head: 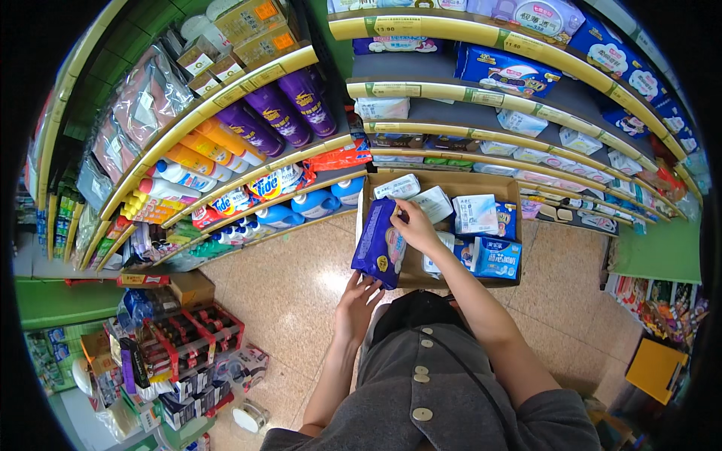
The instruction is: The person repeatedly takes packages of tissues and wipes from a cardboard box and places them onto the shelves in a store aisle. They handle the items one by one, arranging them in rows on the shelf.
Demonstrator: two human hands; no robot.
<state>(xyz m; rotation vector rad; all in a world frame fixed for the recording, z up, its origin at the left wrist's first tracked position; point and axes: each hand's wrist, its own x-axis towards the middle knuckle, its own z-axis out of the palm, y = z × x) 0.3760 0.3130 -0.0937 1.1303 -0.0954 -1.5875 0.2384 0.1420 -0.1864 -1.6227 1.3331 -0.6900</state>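
Note:
A dark purple-blue soft pack of sanitary pads [373, 243] is tilted above the left side of an open cardboard box [514, 225]. My right hand [416, 224] pinches its far right edge. At its near end, the fingers of my left hand [355, 307] are spread and support the bottom, with their tips partly hidden by the pack. Inside the box lie several white packs, among them a white pad pack [474, 214] near the middle. A light-blue pad pack [497, 258] rests in the near right corner, beside darker blue packs.
Stepped shelves with yellow price rails [428, 90] rise beyond the box, carrying pad packs. Left shelves hold purple spray cans [276, 115], Tide bags [276, 183] and blue detergent bottles [313, 202]. Red bottle crates [194, 341] stand on the floor at lower left. A yellow box [655, 369] is at right.

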